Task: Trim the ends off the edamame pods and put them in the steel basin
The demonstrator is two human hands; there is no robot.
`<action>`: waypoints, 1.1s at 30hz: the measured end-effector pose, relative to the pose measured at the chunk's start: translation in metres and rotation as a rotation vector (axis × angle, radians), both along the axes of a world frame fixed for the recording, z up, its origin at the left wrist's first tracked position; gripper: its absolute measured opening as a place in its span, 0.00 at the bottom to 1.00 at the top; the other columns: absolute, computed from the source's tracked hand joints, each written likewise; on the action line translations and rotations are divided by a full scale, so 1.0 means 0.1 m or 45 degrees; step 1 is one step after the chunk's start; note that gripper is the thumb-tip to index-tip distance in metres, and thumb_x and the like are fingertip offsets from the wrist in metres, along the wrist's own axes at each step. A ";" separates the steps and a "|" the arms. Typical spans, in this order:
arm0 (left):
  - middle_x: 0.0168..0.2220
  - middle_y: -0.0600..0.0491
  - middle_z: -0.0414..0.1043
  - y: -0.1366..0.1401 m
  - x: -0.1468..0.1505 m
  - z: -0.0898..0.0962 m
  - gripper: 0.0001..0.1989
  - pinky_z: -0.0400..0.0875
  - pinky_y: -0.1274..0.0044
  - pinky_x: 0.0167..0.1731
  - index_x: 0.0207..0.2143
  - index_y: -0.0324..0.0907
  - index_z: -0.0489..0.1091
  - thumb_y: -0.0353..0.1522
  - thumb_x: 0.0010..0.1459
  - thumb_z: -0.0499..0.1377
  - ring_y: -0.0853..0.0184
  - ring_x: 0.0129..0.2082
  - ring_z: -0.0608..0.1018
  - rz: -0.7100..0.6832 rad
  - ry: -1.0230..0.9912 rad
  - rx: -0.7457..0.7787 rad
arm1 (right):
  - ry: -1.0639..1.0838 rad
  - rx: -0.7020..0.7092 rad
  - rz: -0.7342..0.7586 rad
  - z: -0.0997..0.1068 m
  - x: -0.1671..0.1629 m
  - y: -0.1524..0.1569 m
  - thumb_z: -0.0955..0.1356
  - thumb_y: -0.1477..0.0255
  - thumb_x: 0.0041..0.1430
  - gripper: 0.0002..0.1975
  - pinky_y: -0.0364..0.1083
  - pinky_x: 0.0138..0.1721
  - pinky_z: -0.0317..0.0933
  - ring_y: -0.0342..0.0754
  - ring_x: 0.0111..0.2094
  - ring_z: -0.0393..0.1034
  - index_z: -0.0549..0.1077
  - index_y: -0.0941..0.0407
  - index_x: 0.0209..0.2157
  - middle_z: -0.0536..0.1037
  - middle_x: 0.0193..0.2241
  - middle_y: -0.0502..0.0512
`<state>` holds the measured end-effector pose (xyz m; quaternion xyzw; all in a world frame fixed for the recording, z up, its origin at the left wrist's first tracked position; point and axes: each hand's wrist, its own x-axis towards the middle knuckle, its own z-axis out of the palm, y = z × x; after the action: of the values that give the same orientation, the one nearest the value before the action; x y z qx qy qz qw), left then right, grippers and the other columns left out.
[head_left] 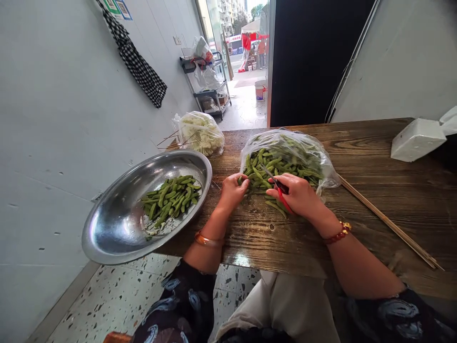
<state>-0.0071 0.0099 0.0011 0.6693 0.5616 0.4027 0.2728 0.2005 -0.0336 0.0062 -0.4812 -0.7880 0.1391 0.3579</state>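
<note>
Green edamame pods (273, 162) spill from a clear plastic bag (303, 140) on the wooden table. My left hand (233, 189) is closed at the bag's left edge, pinching an edamame pod (240, 180) between thumb and fingers. In my right hand (298, 193) is a pair of scissors (284, 200) with red handles, its blades pointing up and left over the pods. A large steel basin (117, 216) stands to the left of my left hand. More edamame pods (171, 197) lie heaped inside it.
Behind the basin sits a bag of cauliflower (202, 131) with thin skewers by it. Bamboo skewers (389, 221) lie across the table (357, 157) at right. A white foam box (417, 138) is at the far right. A cart (207, 81) stands near the doorway.
</note>
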 end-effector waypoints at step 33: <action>0.15 0.59 0.60 -0.29 0.17 0.20 0.13 0.51 0.81 0.19 0.26 0.37 0.72 0.40 0.50 0.64 0.77 0.17 0.59 -0.482 -0.496 -0.382 | -0.107 -0.087 0.147 0.03 -0.04 -0.03 0.68 0.63 0.59 0.10 0.44 0.32 0.59 0.46 0.29 0.65 0.72 0.56 0.31 0.70 0.28 0.52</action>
<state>0.0100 -0.0194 0.0207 0.6244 0.4174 0.3781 0.5413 0.1966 -0.0363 0.0091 -0.4522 -0.8237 0.1660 0.2992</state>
